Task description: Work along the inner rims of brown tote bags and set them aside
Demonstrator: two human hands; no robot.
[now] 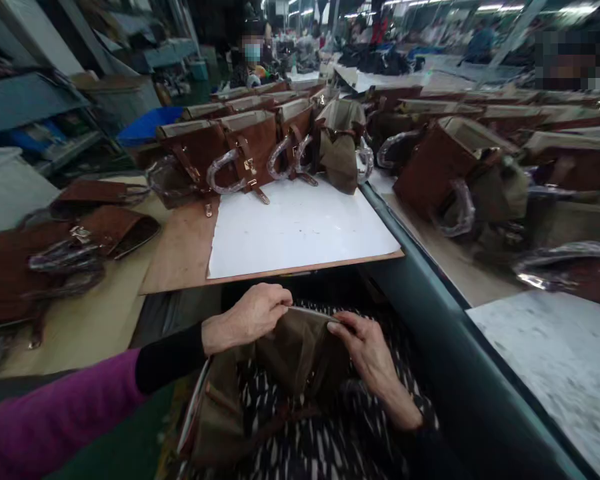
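Over my lap, my left hand (pixel 253 317) pinches the pale top edge of an olive-brown cloth bag (pixel 300 343), thumb against bent fingers. On the same edge, to the right, my right hand (pixel 370 350) grips it between thumb and fingers. The stretch of edge between both hands is drawn fairly straight. Below it the cloth hangs in folds, with a small dark fitting showing. More olive cloth of the bag (pixel 215 400) spreads to the lower left. Its lower parts blend into my black-and-white patterned apron and are hard to make out.
A board with white paper (pixel 300 230) lies ahead. Brown handbags (pixel 253 150) with plastic-wrapped handles stand in rows behind it; more bags (pixel 450 173) fill the right table. Others lie on the left table (pixel 100 320). A green table edge (pixel 430 320) runs along my right. A masked person (pixel 253 60) is far back.
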